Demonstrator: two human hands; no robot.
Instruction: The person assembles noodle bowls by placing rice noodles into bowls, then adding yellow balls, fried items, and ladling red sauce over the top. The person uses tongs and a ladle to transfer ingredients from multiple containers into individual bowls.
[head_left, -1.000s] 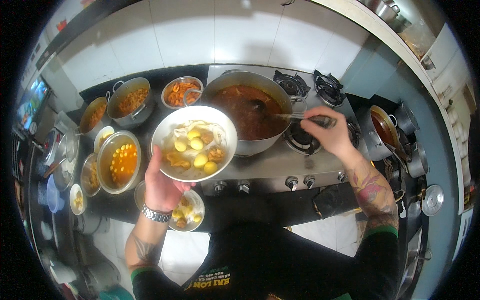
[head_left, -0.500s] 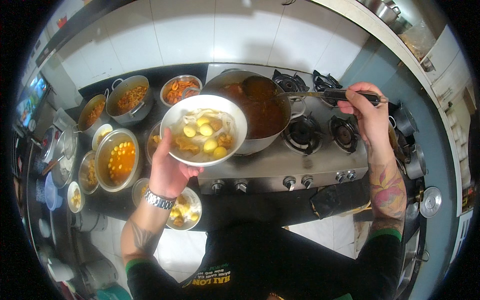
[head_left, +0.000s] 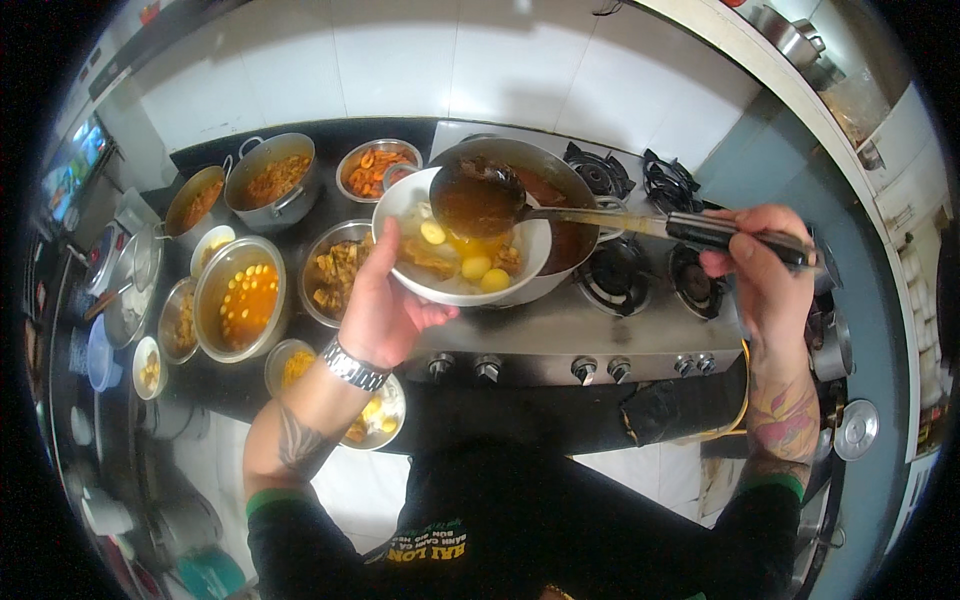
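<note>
In my left hand (head_left: 385, 310) is a white bowl (head_left: 440, 283), thumb over its near-left rim and fingers beneath. Yellow-white boiled eggs (head_left: 476, 268), pale noodles and brown pieces lie inside it. My right hand (head_left: 768, 262) grips a ladle (head_left: 478, 200) by its black handle. The ladle's round cup is tilted over the bowl, and orange-brown broth runs from it onto the eggs. Behind the bowl stands a large pot (head_left: 548, 165) of reddish-brown broth on the stove, partly hidden by bowl and ladle.
The steel stove (head_left: 530, 340) has several black burners (head_left: 612, 272) right of the pot. On the dark counter at left are a metal bowl of eggs in orange sauce (head_left: 240, 305), two pots of cooked food (head_left: 275, 185) and a bowl of orange pieces (head_left: 370, 175). Another filled white bowl (head_left: 385, 420) sits near my left wrist.
The ladle has come from above the pot to over the bowl and tipped, letting broth flow in. The bowl has shifted right in view.
</note>
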